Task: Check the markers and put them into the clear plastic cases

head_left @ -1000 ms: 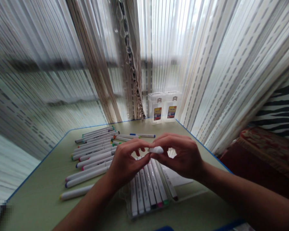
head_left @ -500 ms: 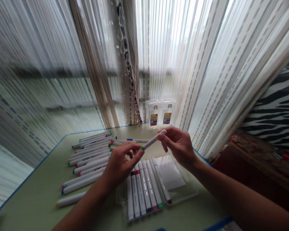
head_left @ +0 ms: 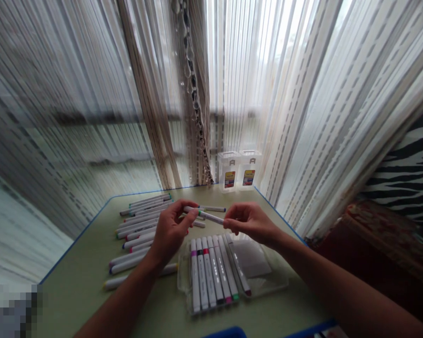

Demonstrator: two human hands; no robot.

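Observation:
Between my two hands is a white marker (head_left: pixel 212 218) with a green band, sloping slightly down to the right. My left hand (head_left: pixel 174 227) pinches its left end, thumb near the green band. At the other end, the fingers of my right hand (head_left: pixel 248 218) are closed round the tip. Just below lies an open clear plastic case (head_left: pixel 280 280). A row of white markers (head_left: pixel 211 277) with coloured ends fills its left half. Along the case's middle rests a single marker with a dark red end (head_left: pixel 241 272). A white sheet (head_left: pixel 252 258) shows in the right half.
Several white markers (head_left: pixel 141 237) lie in a loose column on the left of the green table (head_left: pixel 78 263). A few more sit behind my hands. Two clear upright boxes (head_left: pixel 237 171) with labels stand at the back edge, before string curtains (head_left: pixel 296 117). Blue items edge the front.
The marker has swung from tilting up to the right to sloping down to the right. My right hand has come lower and left. The whole view has shifted slightly.

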